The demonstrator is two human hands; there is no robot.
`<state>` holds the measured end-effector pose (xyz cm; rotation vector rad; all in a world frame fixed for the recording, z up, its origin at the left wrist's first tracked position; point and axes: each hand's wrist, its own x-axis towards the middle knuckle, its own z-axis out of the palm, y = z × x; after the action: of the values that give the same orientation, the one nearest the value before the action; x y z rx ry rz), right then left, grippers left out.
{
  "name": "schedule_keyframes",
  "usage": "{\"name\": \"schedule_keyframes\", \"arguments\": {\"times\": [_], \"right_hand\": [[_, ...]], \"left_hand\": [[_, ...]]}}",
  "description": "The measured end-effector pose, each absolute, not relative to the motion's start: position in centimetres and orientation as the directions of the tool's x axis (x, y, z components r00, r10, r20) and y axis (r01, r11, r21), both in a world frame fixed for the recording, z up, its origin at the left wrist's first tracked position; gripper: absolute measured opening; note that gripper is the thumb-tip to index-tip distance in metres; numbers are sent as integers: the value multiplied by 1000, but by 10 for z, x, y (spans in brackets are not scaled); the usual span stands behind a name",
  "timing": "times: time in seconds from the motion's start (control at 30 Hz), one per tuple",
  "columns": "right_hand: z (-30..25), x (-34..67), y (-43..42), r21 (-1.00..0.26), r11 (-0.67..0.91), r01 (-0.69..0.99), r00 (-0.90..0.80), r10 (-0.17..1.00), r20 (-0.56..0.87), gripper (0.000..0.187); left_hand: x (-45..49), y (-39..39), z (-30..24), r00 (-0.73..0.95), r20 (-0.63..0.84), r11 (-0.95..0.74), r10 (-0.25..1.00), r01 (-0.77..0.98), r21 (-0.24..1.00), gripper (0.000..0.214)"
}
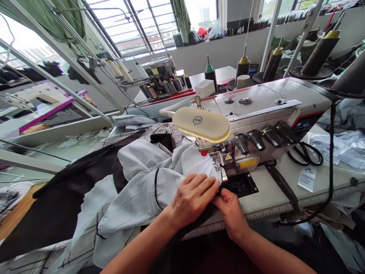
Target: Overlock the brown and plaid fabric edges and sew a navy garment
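Note:
Light grey fabric [139,194] with black edging lies bunched in front of an overlock sewing machine [265,110], its far part reaching the presser foot [223,173]. My left hand [194,196] is closed over the fabric close to the foot, fingers together and thumb hidden. Just right of it, my right hand [232,213] pinches the black fabric edge [219,187] between thumb and fingers. The fingertips of both hands almost meet there. A pale oval lamp [201,123] hangs above the sewing area.
Black scissors [305,153] and a white tag [307,179] lie on the table right of the machine. A measuring tape [273,211] runs along the front edge. Dark cloth [65,201] spreads at left. Thread cones [321,55] stand behind the machine.

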<state>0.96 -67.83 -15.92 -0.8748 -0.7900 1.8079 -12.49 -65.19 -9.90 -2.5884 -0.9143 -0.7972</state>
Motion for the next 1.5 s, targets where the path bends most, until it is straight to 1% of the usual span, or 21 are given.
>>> {"name": "schedule_keyframes", "arguments": {"times": [0.07, 0.17, 0.27, 0.33, 0.4, 0.53, 0.63, 0.73, 0.83, 0.93, 1.0, 1.07, 1.13, 1.23, 1.3, 1.33, 1.4, 1.47, 1.5], "right_hand": [[-159, 10, -678, -831, -315, -458, -288, 937, -196, 22], [-158, 9, -678, -838, -276, -470, -279, 948, -155, 27], [-159, 8, -679, -817, -282, -503, -306, 942, -138, 31], [-161, 7, -679, -811, -291, -508, -310, 940, -143, 31], [-164, 5, -679, -817, -298, -494, -296, 941, -164, 31], [-171, -2, -679, -836, -332, -437, -260, 936, -236, 27], [-172, -4, -680, -838, -354, -415, -246, 931, -271, 26], [-168, -1, -682, -851, -350, -391, -276, 927, -254, 27], [-163, 3, -685, -869, -318, -378, -302, 930, -209, 25], [-162, 5, -687, -878, -304, -370, -290, 936, -202, 25], [-163, 6, -686, -880, -307, -363, -278, 937, -212, 26], [-163, 4, -684, -890, -292, -349, -269, 941, -204, 28], [-162, 3, -682, -909, -258, -327, -260, 949, -176, 28], [-163, 6, -679, -944, -204, -258, -255, 957, -137, 28], [-164, 13, -678, -979, -120, -165, -241, 967, -78, 26], [-165, 18, -677, -994, -40, -99, -210, 977, -18, 24], [-165, 32, -673, -981, 184, 64, -118, 977, 176, 18], [-161, 45, -667, -870, 425, 250, -73, 904, 421, 16], [-159, 50, -663, -786, 521, 331, -98, 848, 521, 19]], "left_hand": [[-124, -653, -101, 661, 593, -742, 460, 653, -152, 23], [-125, -656, -104, 657, 603, -709, 453, 675, -203, 24], [-128, -662, -107, 644, 647, -649, 408, 703, -291, 23], [-131, -666, -110, 619, 682, -605, 390, 730, -317, 21], [-132, -666, -112, 602, 689, -615, 404, 736, -283, 19], [-128, -658, -115, 567, 650, -690, 505, 718, -91, 18], [-124, -654, -116, 519, 604, -664, 605, 747, 23, 9], [-122, -656, -114, 497, 558, -652, 664, 750, 108, 12], [-122, -660, -112, 495, 590, -680, 638, 722, 130, 16], [-120, -661, -112, 505, 649, -712, 569, 697, 81, 17], [-118, -660, -112, 528, 648, -733, 549, 676, 70, 18], [-117, -656, -112, 523, 629, -728, 575, 678, 102, 17], [-116, -653, -111, 495, 612, -709, 617, 687, 159, 15], [-115, -649, -109, 461, 587, -677, 666, 703, 216, 16], [-115, -650, -108, 451, 582, -660, 677, 722, 207, 18], [-115, -651, -107, 447, 584, -651, 678, 733, 196, 19], [-114, -653, -107, 443, 589, -641, 676, 747, 174, 21], [-113, -654, -108, 440, 590, -632, 677, 758, 159, 21], [-113, -654, -108, 439, 592, -629, 676, 763, 153, 20]]}}
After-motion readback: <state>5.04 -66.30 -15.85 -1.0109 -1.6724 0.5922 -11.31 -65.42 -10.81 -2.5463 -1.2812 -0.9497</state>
